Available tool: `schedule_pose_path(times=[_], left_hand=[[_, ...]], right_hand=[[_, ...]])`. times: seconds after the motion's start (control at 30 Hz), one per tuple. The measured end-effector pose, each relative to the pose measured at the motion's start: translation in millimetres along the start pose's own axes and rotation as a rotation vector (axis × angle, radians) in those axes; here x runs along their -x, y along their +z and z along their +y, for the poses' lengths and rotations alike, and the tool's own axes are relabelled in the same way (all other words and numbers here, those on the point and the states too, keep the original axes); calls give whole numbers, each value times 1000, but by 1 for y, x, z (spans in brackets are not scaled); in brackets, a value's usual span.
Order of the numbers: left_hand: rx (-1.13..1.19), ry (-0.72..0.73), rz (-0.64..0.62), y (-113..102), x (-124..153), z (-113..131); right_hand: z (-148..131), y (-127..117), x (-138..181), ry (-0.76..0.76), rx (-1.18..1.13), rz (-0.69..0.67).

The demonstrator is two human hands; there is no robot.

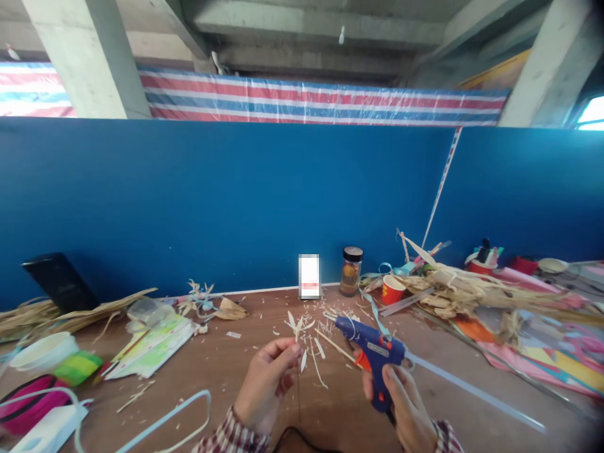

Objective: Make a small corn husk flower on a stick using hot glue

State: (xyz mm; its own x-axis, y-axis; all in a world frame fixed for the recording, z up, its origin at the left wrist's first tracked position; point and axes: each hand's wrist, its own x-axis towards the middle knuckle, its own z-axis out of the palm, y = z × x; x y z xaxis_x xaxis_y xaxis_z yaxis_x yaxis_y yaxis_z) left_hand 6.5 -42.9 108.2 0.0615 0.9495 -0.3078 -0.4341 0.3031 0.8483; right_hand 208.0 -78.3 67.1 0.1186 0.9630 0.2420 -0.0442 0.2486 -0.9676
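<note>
Between the thumb and fingers of my left hand (272,375) is a small pale flower shape (299,325) of thin pointed strips, apparently dried husk. My right hand (401,397) is wrapped round the handle of a blue hot glue gun (372,350) with an orange trigger. Its nozzle points left, toward the flower, with a gap between them. A long clear glue stick (476,393) sticks out of the gun's back end. On the brown table (217,365), pale scraps and a thin stick (337,345) lie beyond my hands.
A lidded brown jar (350,272) and a red paper cup (392,290) stand near the blue partition (264,201). Dried husks (453,286) and coloured paper pile up at right. At left are a white bowl (44,351), a painted sheet (158,346) and a dark phone-like slab (61,282).
</note>
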Motion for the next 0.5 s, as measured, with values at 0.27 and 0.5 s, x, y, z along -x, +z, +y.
schedule_pose_path(times=[0.27, 0.5], left_hand=[[29, 13, -32, -3, -4, -5], [93, 16, 11, -15, -23, -25]], right_hand=[[-3, 2, 5, 15, 28, -11], [-9, 9, 8, 30, 119, -162]])
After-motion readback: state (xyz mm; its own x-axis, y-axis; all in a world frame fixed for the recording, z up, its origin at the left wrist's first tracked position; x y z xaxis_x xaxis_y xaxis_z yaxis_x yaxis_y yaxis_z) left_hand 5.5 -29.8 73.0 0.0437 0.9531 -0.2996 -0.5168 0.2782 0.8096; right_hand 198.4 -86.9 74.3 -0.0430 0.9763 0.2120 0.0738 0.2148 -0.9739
